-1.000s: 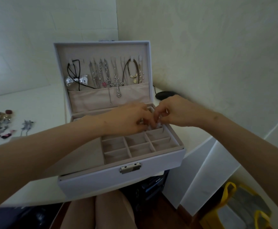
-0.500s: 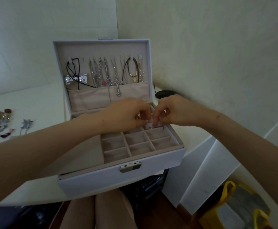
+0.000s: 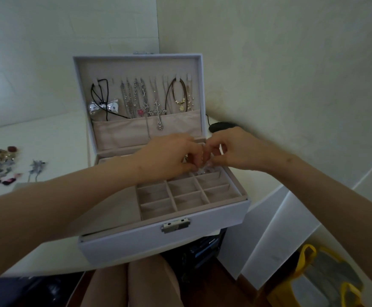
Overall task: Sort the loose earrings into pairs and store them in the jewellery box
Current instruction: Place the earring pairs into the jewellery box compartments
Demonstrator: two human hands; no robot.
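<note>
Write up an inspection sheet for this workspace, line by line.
Surface: white desk; the jewellery box stands at its front right corner.
Job's things: box open, lid upright with necklaces hung inside; front compartments look empty; loose earrings lie on the desk left of the box.
Clutter: dark mouse-like object behind the right hand.
Grippers: left hand and right hand meet over the back right compartments, both pinching a small shiny piece, too small to identify.
Cables: thin black cable from the dark object.
Surroundings: pale walls; yellow bag on the floor, right.
</note>
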